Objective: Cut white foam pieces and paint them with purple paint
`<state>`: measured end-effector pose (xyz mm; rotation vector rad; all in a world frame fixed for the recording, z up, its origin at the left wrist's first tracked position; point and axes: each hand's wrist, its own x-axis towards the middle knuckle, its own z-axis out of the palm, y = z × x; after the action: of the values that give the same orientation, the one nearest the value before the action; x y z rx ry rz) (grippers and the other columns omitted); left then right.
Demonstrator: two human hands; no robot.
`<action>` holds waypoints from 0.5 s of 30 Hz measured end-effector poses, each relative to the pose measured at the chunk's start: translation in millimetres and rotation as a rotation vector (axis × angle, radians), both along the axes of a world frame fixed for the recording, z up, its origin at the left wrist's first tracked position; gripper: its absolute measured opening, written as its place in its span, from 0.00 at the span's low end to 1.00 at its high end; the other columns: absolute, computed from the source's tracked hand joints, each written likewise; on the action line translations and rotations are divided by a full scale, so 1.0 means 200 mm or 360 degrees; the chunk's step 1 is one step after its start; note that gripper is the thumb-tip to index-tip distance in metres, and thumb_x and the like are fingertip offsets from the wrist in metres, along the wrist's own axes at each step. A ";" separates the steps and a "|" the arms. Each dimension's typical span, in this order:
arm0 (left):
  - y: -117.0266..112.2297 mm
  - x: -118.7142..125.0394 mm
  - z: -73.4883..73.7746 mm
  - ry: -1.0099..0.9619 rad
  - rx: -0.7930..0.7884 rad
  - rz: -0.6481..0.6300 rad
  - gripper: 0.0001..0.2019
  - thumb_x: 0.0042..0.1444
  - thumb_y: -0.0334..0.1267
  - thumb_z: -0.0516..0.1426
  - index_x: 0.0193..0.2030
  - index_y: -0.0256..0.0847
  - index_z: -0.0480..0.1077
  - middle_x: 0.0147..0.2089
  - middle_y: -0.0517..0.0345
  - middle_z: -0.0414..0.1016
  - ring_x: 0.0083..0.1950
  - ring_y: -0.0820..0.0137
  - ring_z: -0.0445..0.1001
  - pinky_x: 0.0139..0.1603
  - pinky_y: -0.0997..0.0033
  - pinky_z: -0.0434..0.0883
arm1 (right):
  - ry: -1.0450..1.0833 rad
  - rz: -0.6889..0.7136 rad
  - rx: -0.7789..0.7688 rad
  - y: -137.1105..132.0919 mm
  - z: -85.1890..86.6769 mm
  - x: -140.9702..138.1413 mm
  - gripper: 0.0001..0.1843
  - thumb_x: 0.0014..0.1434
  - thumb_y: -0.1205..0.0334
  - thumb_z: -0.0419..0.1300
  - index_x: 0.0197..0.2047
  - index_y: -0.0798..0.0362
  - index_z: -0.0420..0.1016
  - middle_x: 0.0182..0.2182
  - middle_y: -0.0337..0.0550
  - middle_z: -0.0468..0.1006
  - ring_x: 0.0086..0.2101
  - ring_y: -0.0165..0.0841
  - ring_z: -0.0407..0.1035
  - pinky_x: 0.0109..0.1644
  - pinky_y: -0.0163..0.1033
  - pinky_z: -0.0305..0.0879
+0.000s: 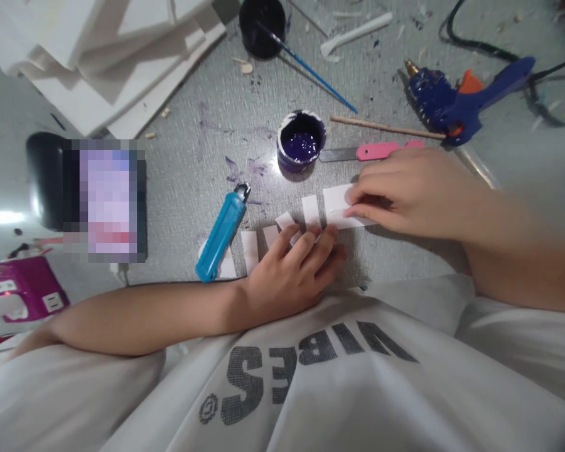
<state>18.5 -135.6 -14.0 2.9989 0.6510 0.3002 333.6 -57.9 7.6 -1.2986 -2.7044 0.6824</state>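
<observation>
My right hand (405,191) pinches the end of a white rectangular piece of card (335,204) lying on the table. My left hand (296,267) rests with its fingers bent and slightly apart over several small white strips (311,210). Its fingertips touch or cover the lower ends of some of them. Another white strip (250,250) lies just left of these fingers. A blue box cutter (223,232) lies slanted over a white piece farther left. Beyond my right hand is a pink-handled craft knife (376,151), its blade against a small paint pot (300,143) holding dark purple paint.
White boards (122,69) are stacked at the back left, near a phone (108,201) with a blurred screen. A blue glue gun (452,100) with a cord, a wooden stick (386,127), a blue paintbrush (315,75) and a dark cup (262,25) stand or lie behind. A magenta power outlet (26,289) is at left.
</observation>
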 end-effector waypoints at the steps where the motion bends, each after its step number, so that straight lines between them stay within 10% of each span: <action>1: 0.00 0.00 0.00 0.0008 -0.0002 0.0000 0.25 0.84 0.53 0.66 0.78 0.44 0.83 0.82 0.41 0.86 0.70 0.50 0.84 0.78 0.46 0.80 | 0.0000 0.0013 -0.0007 0.00 0.00 0.00 0.16 0.85 0.52 0.62 0.45 0.40 0.88 0.38 0.42 0.92 0.40 0.47 0.80 0.44 0.53 0.63; 15: 0.00 0.01 -0.01 -0.0013 0.0024 0.0018 0.24 0.84 0.52 0.64 0.78 0.44 0.83 0.83 0.40 0.86 0.71 0.51 0.84 0.77 0.47 0.80 | -0.0043 0.0137 0.0039 0.01 0.01 0.00 0.23 0.89 0.52 0.52 0.48 0.40 0.88 0.43 0.45 0.93 0.43 0.50 0.83 0.46 0.55 0.67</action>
<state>19.9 -136.5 -16.6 3.0077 0.6680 0.3195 334.4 -54.9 10.5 -1.2008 -2.7951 0.6418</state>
